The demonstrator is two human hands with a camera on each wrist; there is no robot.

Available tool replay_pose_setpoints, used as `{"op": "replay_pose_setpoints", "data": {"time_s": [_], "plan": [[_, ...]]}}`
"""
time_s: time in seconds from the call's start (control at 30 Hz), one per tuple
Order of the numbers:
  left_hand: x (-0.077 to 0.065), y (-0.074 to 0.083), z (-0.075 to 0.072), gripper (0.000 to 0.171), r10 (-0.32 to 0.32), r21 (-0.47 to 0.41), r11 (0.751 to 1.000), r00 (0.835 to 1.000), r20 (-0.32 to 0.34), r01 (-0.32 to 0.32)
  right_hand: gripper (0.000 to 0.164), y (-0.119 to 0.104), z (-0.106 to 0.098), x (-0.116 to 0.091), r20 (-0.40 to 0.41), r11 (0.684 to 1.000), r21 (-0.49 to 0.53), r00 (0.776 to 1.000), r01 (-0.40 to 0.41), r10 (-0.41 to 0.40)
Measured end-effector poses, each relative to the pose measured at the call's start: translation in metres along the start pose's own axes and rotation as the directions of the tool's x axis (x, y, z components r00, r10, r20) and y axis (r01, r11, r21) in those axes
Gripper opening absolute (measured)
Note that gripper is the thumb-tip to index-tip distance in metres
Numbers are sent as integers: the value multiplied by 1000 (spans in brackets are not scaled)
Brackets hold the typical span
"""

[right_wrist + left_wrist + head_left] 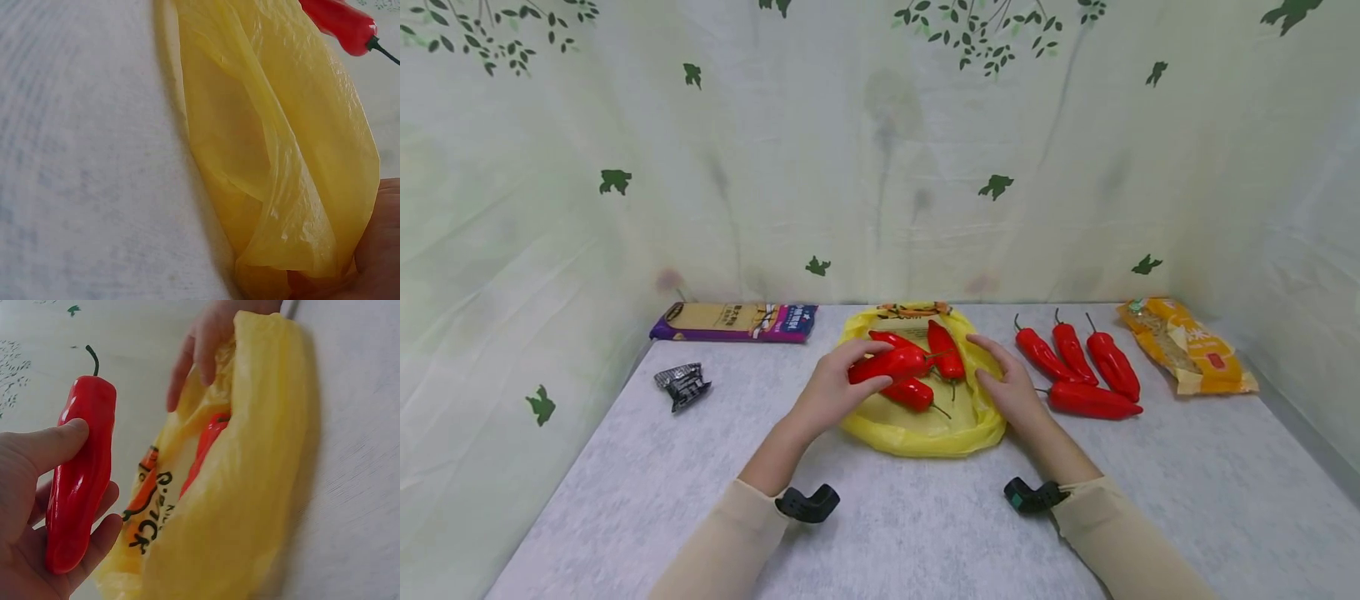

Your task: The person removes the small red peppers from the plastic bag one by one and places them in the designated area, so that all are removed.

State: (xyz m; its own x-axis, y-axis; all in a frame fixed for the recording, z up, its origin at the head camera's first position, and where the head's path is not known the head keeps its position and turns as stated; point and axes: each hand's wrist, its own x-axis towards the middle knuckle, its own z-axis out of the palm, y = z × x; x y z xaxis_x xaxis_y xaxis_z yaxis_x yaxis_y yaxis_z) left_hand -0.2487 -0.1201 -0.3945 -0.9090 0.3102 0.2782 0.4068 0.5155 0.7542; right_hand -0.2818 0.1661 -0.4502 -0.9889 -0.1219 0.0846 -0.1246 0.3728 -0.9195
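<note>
My left hand [827, 392] grips a red chili pepper [889, 365] above the yellow plastic bag [917, 442]. In the left wrist view that pepper [84, 469] stands upright, thumb across its front and fingers behind, green stem up. The bag lies with its mouth spread wide and printing on its far side. Inside it are several more red peppers [946, 352], one partly hidden behind the held one. My right hand [1018, 398] is at the bag's right rim, fingers extended and apart. The right wrist view shows that hand's edge against the yellow film [300, 219].
Several red peppers [1108, 367] lie grouped to the right of the bag. Beyond them is an orange packet [1191, 350]. A long purple and tan package [737, 323] lies at the back left, with a small black wrapper [685, 386] in front of it.
</note>
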Motion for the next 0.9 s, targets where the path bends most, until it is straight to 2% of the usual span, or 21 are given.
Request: {"op": "replay_pose_setpoints", "data": {"time_s": [0.33, 0.57, 0.73, 0.9], "plan": [[2, -5, -34, 46, -73, -42, 997, 993, -87, 70, 52, 1, 0, -1, -6, 1000, -4, 1000, 0, 0], [1, -15, -58, 51, -103, -47, 994, 989, -105, 99, 51, 1, 0, -2, -9, 1000, 4, 1000, -13, 13], [-1, -18, -73, 50, -156, -63, 987, 976, -153, 148, 51, 0, -1, -2, 1, 1000, 18, 1000, 10, -10], [-3, -20, -85, 50, -221, -162, 968, 961, -167, 194, 51, -1, -1, -3, -1, 1000, 29, 1000, 1, -1]]}}
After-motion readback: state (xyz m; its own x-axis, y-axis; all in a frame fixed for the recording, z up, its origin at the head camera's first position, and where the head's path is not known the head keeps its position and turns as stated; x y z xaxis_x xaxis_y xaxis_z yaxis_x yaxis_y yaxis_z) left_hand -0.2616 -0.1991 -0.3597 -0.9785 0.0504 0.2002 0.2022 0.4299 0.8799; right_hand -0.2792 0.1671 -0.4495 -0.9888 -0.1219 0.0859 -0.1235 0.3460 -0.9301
